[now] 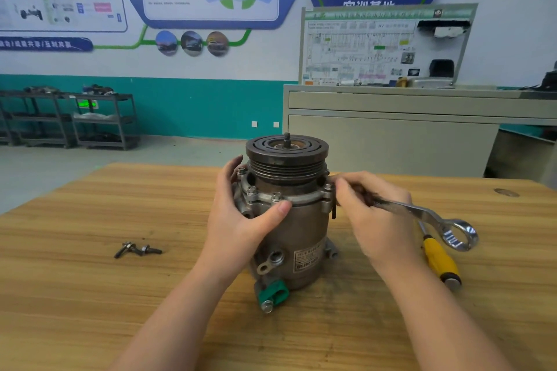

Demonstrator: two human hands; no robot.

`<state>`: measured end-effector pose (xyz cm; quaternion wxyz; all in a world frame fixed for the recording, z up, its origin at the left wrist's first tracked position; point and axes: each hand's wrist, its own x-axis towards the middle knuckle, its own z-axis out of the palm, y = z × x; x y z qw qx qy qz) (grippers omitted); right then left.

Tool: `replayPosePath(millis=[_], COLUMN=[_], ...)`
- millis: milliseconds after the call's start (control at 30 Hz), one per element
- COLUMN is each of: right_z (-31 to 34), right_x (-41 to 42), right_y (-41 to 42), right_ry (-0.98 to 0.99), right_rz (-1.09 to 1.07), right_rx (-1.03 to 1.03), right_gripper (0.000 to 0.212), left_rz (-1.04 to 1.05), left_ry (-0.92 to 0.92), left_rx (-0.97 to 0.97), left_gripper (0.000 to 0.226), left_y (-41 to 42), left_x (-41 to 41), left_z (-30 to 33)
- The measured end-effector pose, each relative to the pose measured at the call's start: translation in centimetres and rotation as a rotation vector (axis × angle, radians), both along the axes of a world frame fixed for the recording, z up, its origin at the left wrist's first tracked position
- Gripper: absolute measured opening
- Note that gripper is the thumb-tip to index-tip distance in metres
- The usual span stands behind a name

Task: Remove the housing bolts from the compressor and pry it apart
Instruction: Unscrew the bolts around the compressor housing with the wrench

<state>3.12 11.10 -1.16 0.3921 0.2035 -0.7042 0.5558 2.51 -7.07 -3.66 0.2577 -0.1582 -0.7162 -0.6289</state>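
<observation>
The compressor (297, 229) stands upright on the wooden table (90, 280), its grooved pulley (286, 156) on top. Housing bolts (251, 190) stick up around the flange under the pulley. My left hand (241, 217) wraps the left side of the housing, its thumb pressed on the flange. My right hand (370, 214) is at the right side of the flange and grips a ring spanner (434, 220), whose free ring end points right. The spanner's working end is hidden by my fingers. Two removed bolts (137, 249) lie on the table to the left.
A yellow-handled screwdriver (441, 262) lies on the table to the right, partly under the spanner. Behind the table stand a grey cabinet (391, 129) with a wiring display board, and dark shelving racks (102, 120) along the teal wall at left.
</observation>
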Motion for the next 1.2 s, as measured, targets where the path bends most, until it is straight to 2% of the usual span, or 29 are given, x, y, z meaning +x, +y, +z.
replayPosePath(millis=[100, 267, 367, 533, 633, 967, 1100, 1200], right_z=[0.2, 0.0, -0.1, -0.5, -0.7, -0.8, -0.7, -0.6], right_x=[0.1, -0.1, -0.3, -0.6, -0.9, -1.0, -0.6, -0.5], right_y=[0.3, 0.3, 0.5, 0.3, 0.2, -0.1, -0.2, -0.1], right_ry=[-0.026, 0.018, -0.003, 0.021, 0.031, 0.01, 0.007, -0.002], right_rz=[0.038, -0.011, 0.007, -0.003, 0.003, -0.025, -0.01, -0.02], right_rx=[0.015, 0.103, 0.12, 0.128, 0.117, 0.137, 0.129, 0.147], right_gripper=[0.014, 0.03, 0.012, 0.005, 0.009, 0.01, 0.011, 0.011], left_rz=[-0.009, -0.019, -0.025, -0.01, 0.003, -0.012, -0.005, -0.003], left_ry=[0.004, 0.016, 0.018, 0.021, 0.014, 0.01, 0.007, 0.01], left_rx=[0.01, 0.017, 0.018, -0.007, -0.018, -0.012, -0.026, -0.026], left_gripper=[0.102, 0.102, 0.096, 0.095, 0.1, 0.086, 0.096, 0.096], left_y=[0.1, 0.2, 0.2, 0.1, 0.1, 0.1, 0.0, 0.0], left_x=[0.0, 0.2, 0.2, 0.1, 0.2, 0.4, 0.3, 0.4], left_z=[0.0, 0.2, 0.2, 0.2, 0.3, 0.5, 0.3, 0.3])
